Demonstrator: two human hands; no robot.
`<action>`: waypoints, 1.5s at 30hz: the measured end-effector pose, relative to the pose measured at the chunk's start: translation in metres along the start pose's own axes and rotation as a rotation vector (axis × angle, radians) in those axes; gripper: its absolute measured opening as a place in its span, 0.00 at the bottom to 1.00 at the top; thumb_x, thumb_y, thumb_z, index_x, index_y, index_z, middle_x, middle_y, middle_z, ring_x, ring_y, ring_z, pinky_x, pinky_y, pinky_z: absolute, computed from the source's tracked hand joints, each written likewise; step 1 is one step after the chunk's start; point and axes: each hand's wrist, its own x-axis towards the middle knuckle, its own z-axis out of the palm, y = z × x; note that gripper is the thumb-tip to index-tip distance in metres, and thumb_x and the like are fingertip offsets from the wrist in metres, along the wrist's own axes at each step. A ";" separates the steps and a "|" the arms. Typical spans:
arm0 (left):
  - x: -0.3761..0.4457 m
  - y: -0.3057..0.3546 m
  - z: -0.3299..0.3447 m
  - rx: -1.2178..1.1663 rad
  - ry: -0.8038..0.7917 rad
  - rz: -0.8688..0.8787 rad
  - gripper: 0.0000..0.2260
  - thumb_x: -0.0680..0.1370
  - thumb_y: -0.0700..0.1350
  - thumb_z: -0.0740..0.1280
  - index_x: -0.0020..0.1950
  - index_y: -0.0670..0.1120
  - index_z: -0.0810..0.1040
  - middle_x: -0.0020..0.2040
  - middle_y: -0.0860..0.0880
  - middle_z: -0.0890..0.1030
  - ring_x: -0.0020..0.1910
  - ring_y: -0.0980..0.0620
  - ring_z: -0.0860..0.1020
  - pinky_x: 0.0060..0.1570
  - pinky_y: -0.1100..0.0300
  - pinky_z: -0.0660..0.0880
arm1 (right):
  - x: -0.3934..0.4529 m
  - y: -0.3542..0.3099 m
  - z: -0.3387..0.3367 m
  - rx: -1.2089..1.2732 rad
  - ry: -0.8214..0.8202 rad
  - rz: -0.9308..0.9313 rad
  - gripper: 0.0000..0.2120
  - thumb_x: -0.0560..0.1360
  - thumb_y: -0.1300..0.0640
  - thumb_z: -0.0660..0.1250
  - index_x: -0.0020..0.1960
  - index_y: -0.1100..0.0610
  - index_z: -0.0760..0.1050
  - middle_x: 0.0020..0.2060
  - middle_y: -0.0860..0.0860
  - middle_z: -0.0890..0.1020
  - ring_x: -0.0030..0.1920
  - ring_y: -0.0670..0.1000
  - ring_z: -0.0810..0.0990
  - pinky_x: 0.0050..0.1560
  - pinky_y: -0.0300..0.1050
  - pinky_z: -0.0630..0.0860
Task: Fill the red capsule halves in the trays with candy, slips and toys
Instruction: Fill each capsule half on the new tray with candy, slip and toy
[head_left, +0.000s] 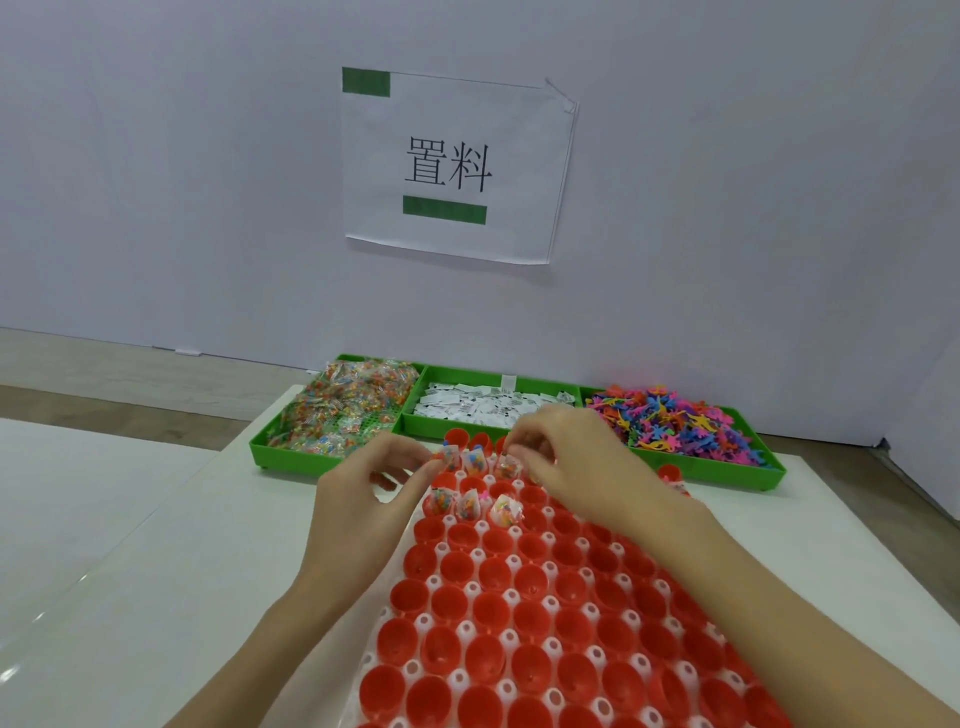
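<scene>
head view: both hands work at the far rows of the red capsule halves (519, 597) in the white tray (470, 587). left hand (363, 488) pinches a candy packet (451, 458); right hand (576, 462), fingers curled, pinches another packet (506, 465).

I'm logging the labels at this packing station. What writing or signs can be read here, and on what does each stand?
"置料": large black characters on the white paper sheet stuck to the wall.
Two green bars on that sheet, one at its top left corner and one under the characters, carry no readable text.
White slips in the middle green bin: dark print shows, too small to read.
Candy packets in the left bin: no print legible.
</scene>
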 end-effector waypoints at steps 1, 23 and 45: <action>0.001 0.003 0.000 -0.048 -0.010 -0.015 0.03 0.75 0.50 0.75 0.46 0.53 0.83 0.41 0.57 0.85 0.43 0.56 0.82 0.44 0.62 0.78 | 0.009 0.007 -0.003 0.003 0.027 0.036 0.08 0.81 0.56 0.67 0.56 0.54 0.83 0.45 0.44 0.81 0.41 0.37 0.77 0.45 0.27 0.71; 0.010 -0.003 -0.008 -0.102 0.012 -0.129 0.09 0.71 0.48 0.80 0.43 0.51 0.81 0.41 0.53 0.86 0.42 0.55 0.84 0.42 0.61 0.78 | 0.122 0.041 0.053 -0.126 -0.145 0.329 0.12 0.75 0.56 0.76 0.53 0.64 0.83 0.50 0.56 0.86 0.52 0.55 0.84 0.56 0.49 0.81; -0.010 0.038 -0.006 -0.501 -0.256 -0.265 0.10 0.69 0.44 0.81 0.43 0.44 0.82 0.42 0.43 0.86 0.44 0.46 0.86 0.45 0.64 0.80 | -0.031 -0.015 -0.015 0.559 0.189 0.213 0.03 0.76 0.52 0.75 0.48 0.49 0.87 0.41 0.43 0.87 0.43 0.40 0.84 0.47 0.33 0.79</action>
